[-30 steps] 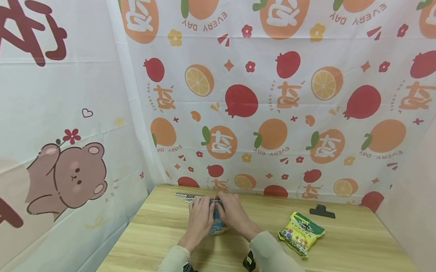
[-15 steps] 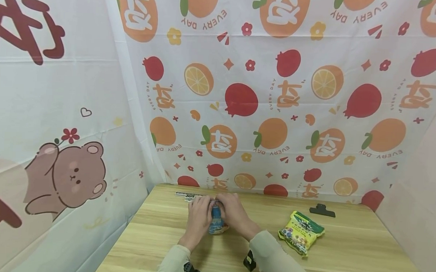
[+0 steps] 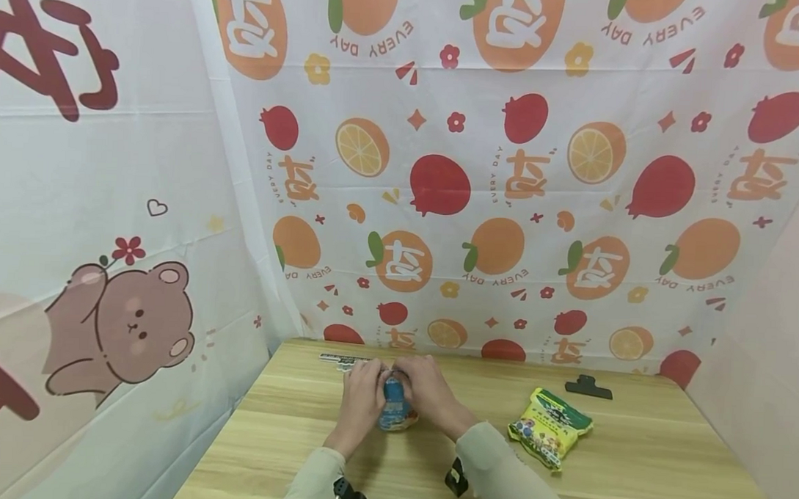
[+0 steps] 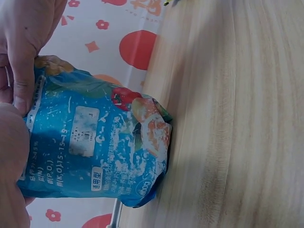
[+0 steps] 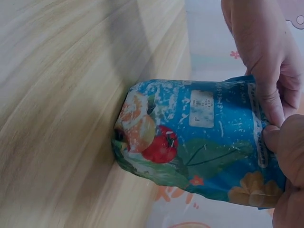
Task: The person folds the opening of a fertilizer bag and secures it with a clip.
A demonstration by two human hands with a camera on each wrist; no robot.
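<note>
A blue fertilizer bag [image 3: 396, 407], printed with fruit and vegetables, stands upright with its lower end on the wooden table [image 3: 288, 422]. In the left wrist view the bag [image 4: 90, 133] shows white lettering, a pale label and scuffed patches. My left hand [image 3: 363, 391] pinches its top edge on the left. On the right side, my right hand [image 3: 430, 390] pinches the same edge. Both thumbs press the near face, close together in the right wrist view, where the bag [image 5: 199, 137] looks full. The fingers behind the top edge are mostly hidden.
A yellow and green packet [image 3: 550, 429] lies to the right of my hands. Behind it rests a black clip [image 3: 589, 387]. Beyond my left hand is a partly covered black and white ruler-like strip [image 3: 335, 358]. A fruit-printed curtain [image 3: 508, 172] hangs along the back edge.
Both hands keep hold of the bag's top edge and have shifted slightly. More of the bag's blue front shows between them. The packet and clip have stayed put.
</note>
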